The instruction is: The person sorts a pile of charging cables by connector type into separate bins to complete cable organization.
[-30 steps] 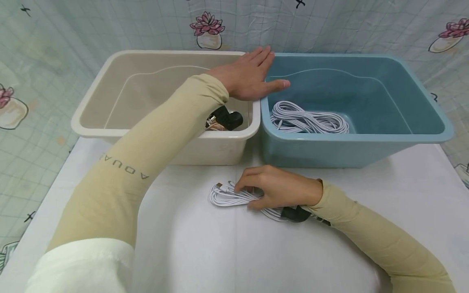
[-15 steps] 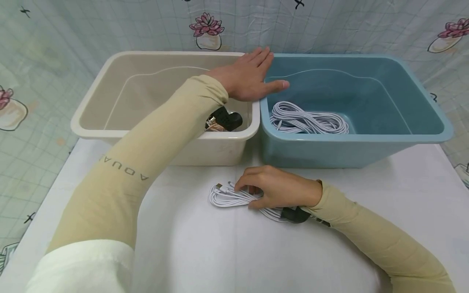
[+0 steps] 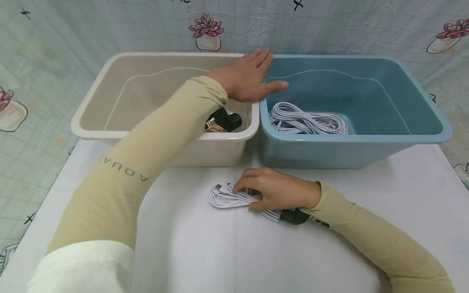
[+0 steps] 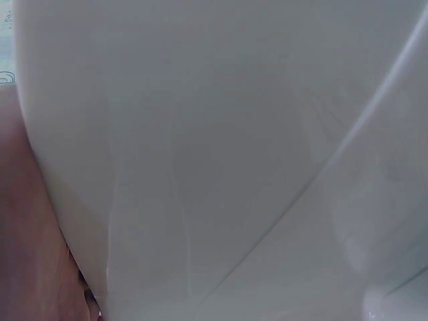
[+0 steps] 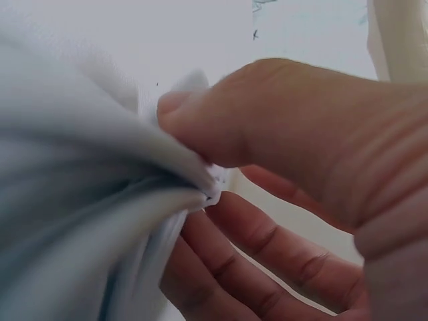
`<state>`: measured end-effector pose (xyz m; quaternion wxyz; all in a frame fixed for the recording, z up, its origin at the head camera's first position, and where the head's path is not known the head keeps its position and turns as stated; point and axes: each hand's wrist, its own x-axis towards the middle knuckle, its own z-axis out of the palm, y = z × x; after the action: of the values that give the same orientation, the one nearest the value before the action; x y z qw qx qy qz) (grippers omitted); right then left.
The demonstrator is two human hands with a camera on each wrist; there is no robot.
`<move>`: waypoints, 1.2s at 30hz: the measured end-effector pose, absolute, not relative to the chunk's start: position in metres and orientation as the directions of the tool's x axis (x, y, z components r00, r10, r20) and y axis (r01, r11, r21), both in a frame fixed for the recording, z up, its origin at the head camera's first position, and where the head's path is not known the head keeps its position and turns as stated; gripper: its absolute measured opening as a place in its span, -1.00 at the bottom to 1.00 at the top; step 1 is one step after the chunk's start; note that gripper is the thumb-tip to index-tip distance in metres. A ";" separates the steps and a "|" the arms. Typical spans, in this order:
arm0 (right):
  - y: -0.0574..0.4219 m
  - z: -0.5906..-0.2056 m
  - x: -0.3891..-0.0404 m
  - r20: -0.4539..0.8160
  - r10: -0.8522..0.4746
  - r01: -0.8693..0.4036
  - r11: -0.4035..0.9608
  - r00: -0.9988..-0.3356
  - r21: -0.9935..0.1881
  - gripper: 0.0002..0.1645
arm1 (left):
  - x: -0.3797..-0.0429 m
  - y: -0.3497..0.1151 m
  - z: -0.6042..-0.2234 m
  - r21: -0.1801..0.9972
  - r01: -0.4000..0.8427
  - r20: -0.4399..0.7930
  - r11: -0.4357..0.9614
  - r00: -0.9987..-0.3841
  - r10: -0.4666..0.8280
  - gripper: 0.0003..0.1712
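My left hand (image 3: 247,77) lies flat across the touching rims of a cream bin (image 3: 99,134) and a blue bin (image 3: 351,138), thumb stretched over the blue one. On the white cloth in front of them, my right hand (image 3: 276,189) grips a coiled white cable (image 3: 227,201) between thumb and fingers. A metal plug (image 3: 218,186) shows at the coil's far left end. The right wrist view has the cable strands (image 5: 100,147) blurred and close, pinched by the thumb (image 5: 221,120). Cream bin wall (image 4: 221,147) fills most of the left wrist view.
Inside the blue bin is a coiled white cable bundle (image 3: 311,120). A black item (image 3: 229,121) and a tan cord (image 3: 214,128) lie in the cream bin, partly hidden by my left sleeve (image 3: 146,146). A patterned curtain (image 3: 154,24) hangs behind the bins.
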<state>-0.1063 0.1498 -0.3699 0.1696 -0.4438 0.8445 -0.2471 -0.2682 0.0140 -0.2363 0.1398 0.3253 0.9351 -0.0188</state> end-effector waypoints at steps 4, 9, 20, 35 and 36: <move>0.150 -0.370 -0.105 -0.049 -0.843 -0.680 0.465 -0.536 -0.567 -0.46 | -0.268 0.014 -0.237 0.054 0.613 -0.271 0.788 -0.751 0.602 0.09; 0.150 -0.369 -0.104 -0.038 -0.845 -0.686 0.459 -0.533 -0.565 -0.45 | -0.268 0.015 -0.236 0.055 0.611 -0.269 0.790 -0.752 0.601 0.10; 0.150 -0.370 -0.102 -0.003 -0.848 -0.699 0.438 -0.530 -0.565 -0.47 | -0.266 0.014 -0.235 0.058 0.613 -0.275 0.788 -0.749 0.603 0.10; 0.155 -0.363 -0.103 0.075 -0.849 -0.734 0.405 -0.523 -0.545 -0.48 | -0.266 0.014 -0.235 0.061 0.624 -0.271 0.779 -0.741 0.615 0.09; 0.156 -0.363 -0.103 0.081 -0.849 -0.737 0.402 -0.522 -0.543 -0.48 | -0.267 0.014 -0.236 0.061 0.624 -0.271 0.779 -0.741 0.614 0.09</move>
<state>-0.1031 0.1558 -0.3628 0.1045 -0.4773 0.8306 -0.2670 -0.2665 0.0135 -0.2355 0.1394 0.3318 0.9328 -0.0169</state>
